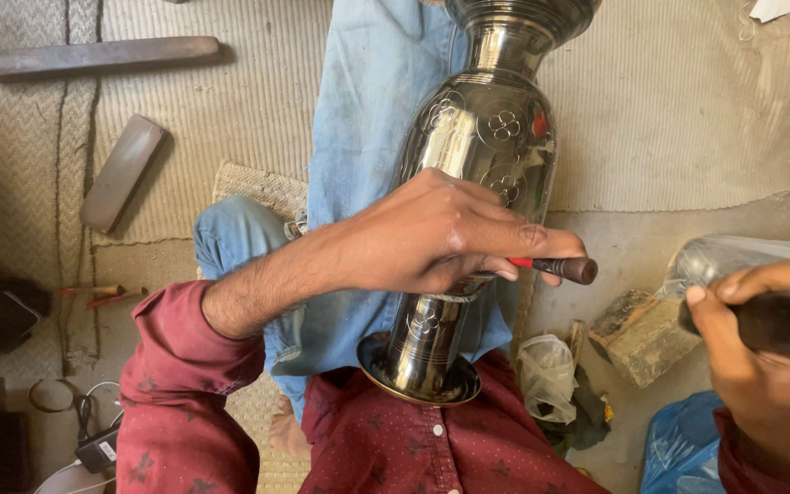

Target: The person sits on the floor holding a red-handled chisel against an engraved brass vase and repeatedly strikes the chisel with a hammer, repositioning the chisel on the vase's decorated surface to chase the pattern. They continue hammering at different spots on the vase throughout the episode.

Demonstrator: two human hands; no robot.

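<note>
Left hand [432, 233] closed on thin red-and-black-handled engraving tool [555, 267], tip against tall polished dark metal vase [482, 155] lying across lap — looks heavy, rigid, slippery; steady by neck. Right hand [761, 352] wrapped round dark mallet-like object [784, 320].

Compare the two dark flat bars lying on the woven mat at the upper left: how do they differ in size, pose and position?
The long bar is slimmer and longer than the short bar. The long bar lies almost level across the top of the mat, while the short bar lies steeply slanted below it. The long bar sits farther from the left hand; the short bar lies nearer the person's knee. Both are dark, flat and untouched by either hand.
</note>
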